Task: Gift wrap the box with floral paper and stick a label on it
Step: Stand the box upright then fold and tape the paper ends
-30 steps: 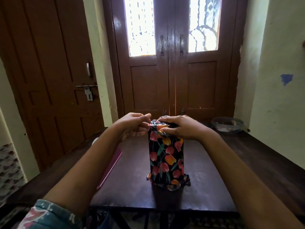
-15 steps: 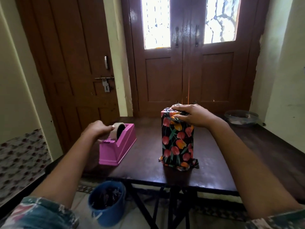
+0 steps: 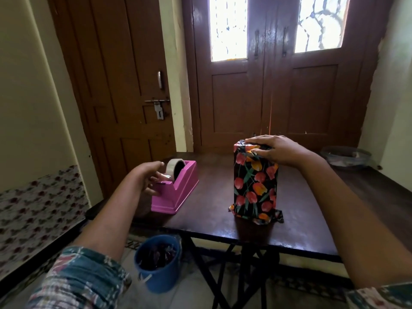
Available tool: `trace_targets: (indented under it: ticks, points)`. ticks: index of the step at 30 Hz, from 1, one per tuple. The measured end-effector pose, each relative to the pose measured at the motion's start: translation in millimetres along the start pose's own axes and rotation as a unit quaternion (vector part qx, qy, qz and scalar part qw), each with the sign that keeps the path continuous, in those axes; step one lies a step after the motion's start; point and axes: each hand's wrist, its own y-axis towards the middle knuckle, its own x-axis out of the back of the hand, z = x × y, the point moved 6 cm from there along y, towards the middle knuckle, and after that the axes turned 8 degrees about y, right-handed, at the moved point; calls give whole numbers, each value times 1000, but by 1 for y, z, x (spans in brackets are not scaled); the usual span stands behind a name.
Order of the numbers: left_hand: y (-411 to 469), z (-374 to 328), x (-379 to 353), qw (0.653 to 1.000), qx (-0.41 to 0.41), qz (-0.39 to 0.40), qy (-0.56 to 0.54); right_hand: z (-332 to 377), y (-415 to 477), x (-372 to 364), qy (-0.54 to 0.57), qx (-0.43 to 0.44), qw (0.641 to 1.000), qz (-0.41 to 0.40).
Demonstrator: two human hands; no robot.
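Two hands split: our right hand [image 3: 275, 150] pins box [image 3: 255, 184] top fold, fingers flat; left hand [image 3: 148, 178], fingers loosely open, at tape dispenser [image 3: 178, 190]. Next: pull strip, seal fold.

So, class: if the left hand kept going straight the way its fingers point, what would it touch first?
Most likely the tape roll sitting in the pink dispenser. The left hand points right at it, fingers nearly there, though the exact gap is hard to judge.

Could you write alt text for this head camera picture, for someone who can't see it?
A person's right hand presses down the folded top of an upright box wrapped in black floral paper on a dark table, while the left hand reaches to a pink tape dispenser beside it. A blue bucket sits on the floor below.
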Motion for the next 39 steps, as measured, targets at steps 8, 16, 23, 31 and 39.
trace_targets:
  ticks: [8, 16, 23, 31, 39]
  points:
    - [2, 21, 4, 965, -74, -77, -239, -2, -1, -1, 20, 5, 1000, -9]
    - [3, 82, -18, 963, -57, -70, -253, -1, -3, 0, 37, 3, 999, -14]
    - [12, 69, -5, 986, -85, -139, -27, 1, -6, 0, 33, 2, 999, -11]
    - [21, 62, 25, 924, -32, -223, 308, -1, -8, -1, 53, -30, 998, -11]
    - [-26, -7, -3, 954, -275, -110, -49, -1, -4, 4, 66, -23, 997, -22]
